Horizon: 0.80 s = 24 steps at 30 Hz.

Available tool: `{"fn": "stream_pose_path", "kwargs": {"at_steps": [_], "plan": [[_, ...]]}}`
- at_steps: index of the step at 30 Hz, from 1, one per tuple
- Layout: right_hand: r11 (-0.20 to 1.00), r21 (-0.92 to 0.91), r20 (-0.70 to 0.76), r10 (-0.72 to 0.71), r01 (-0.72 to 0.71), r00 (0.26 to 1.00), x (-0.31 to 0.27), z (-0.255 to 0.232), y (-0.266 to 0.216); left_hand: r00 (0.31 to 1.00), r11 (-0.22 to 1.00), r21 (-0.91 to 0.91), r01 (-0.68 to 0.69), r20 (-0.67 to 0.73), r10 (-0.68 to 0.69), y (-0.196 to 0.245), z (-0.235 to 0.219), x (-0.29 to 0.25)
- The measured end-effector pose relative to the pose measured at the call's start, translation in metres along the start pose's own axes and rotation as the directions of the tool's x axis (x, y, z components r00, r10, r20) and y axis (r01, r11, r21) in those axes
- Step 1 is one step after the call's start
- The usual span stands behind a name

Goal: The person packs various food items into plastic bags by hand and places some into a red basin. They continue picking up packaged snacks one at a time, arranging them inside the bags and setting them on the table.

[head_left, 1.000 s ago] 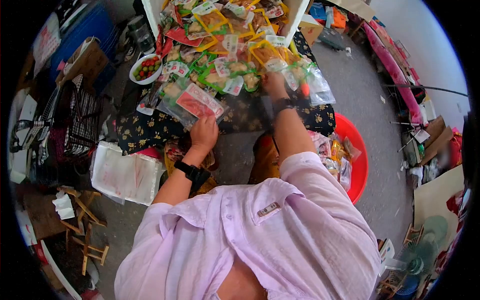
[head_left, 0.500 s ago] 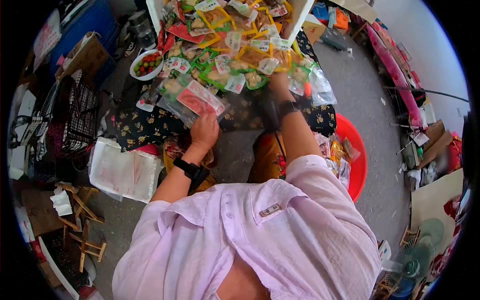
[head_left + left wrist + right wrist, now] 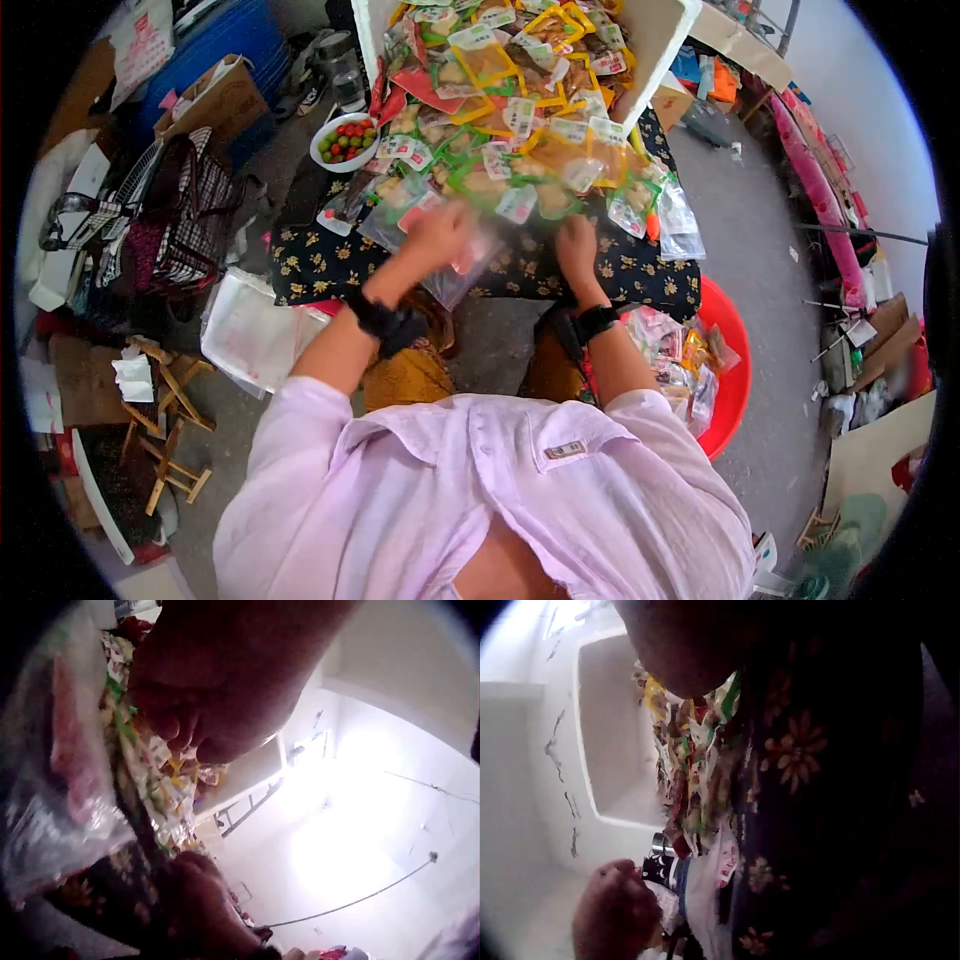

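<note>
My left hand [image 3: 440, 240], blurred in the head view, is over a clear bag [image 3: 455, 285] with a red-labelled packet inside. Its fingers [image 3: 180, 731] are curled, with nothing showing between them. In the left wrist view the bag [image 3: 67, 825] lies beside that hand, apart from the fingers. My right hand [image 3: 577, 250] is in a fist at the near edge of the packet pile, right by a green-edged food packet [image 3: 555, 200]. Nothing shows in its grasp; its palm side is hidden. The right wrist view shows the right hand [image 3: 686, 652] dark, above a flowered cloth [image 3: 795, 754].
Yellow- and green-edged food packets [image 3: 520, 120] spill from a white foam box [image 3: 665, 60]. A white bowl [image 3: 345, 165] of red and green fruit stands left of the pile. At right are a red tub [image 3: 735, 370] of packets and clear bags [image 3: 680, 225].
My left hand has left the bag's lower edge and moved forward over it. My right hand has drawn back from among the packets, toward me. The head view has shifted.
</note>
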State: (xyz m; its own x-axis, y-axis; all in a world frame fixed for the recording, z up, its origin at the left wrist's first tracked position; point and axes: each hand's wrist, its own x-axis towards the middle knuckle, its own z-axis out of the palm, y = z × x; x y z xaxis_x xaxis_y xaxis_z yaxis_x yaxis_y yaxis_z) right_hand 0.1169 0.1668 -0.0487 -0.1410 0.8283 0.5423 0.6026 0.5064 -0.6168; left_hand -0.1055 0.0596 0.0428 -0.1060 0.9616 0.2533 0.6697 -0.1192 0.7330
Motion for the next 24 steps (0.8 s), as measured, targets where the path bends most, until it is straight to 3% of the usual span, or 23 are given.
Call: {"fn": "stream_pose_path", "kwargs": {"at_steps": [1, 3, 4, 5, 8, 11, 14, 15, 18, 21, 24], "plan": [[0.999, 0.008, -0.017, -0.034, 0.034, 0.999, -0.001, 0.001, 0.002, 0.998, 0.998, -0.032, 0.062, -0.017, -0.063, -0.004, -0.006, 0.018], [0.999, 0.013, -0.034, -0.034, 0.035, 0.999, -0.001, 0.003, -0.001, 0.998, 0.999, -0.045, -0.003, -0.057, 0.001, -0.026, -0.013, 0.064], [1.000, 0.009, -0.034, -0.003, 0.004, 0.999, 0.000, 0.001, -0.005, 0.987, 0.953, -0.265, 0.144, -0.025, -0.156, -0.032, -0.016, 0.084], [1.000, 0.004, -0.035, 0.028, -0.028, 0.999, 0.001, 0.000, -0.009, 0.954, 0.839, -0.466, 0.281, 0.040, -0.297, -0.037, -0.019, 0.103], [0.999, 0.031, -0.028, 0.011, -0.010, 1.000, 0.000, -0.004, -0.011, 0.908, 0.554, -0.757, 0.348, 0.126, -0.399, -0.082, -0.020, 0.156], [0.998, 0.050, -0.025, 0.025, -0.024, 0.999, 0.000, -0.005, -0.011, 0.835, 0.482, -0.805, 0.345, 0.029, -0.550, -0.048, -0.030, 0.167], [0.995, 0.076, 0.014, 0.057, -0.058, 0.998, 0.001, -0.008, -0.014, 0.812, 0.378, -0.836, 0.397, 0.128, -0.570, -0.107, -0.024, 0.212], [0.995, 0.084, 0.007, 0.049, -0.049, 0.999, 0.002, -0.006, -0.010, 0.806, 0.377, -0.868, 0.323, 0.043, -0.590, -0.066, -0.026, 0.198], [0.994, 0.101, -0.007, 0.030, -0.029, 1.000, 0.000, -0.001, -0.002, 0.756, 0.245, -0.898, 0.365, 0.133, -0.641, -0.097, -0.022, 0.220], [0.995, 0.098, -0.037, 0.008, -0.004, 0.999, -0.001, 0.000, 0.001, 0.789, 0.465, -0.797, 0.384, 0.022, -0.614, -0.093, -0.009, 0.221], [0.998, 0.068, -0.044, -0.010, 0.013, 0.999, -0.002, 0.002, 0.000, 0.902, 0.847, -0.433, 0.308, -0.148, -0.405, -0.057, -0.024, 0.194]]}}
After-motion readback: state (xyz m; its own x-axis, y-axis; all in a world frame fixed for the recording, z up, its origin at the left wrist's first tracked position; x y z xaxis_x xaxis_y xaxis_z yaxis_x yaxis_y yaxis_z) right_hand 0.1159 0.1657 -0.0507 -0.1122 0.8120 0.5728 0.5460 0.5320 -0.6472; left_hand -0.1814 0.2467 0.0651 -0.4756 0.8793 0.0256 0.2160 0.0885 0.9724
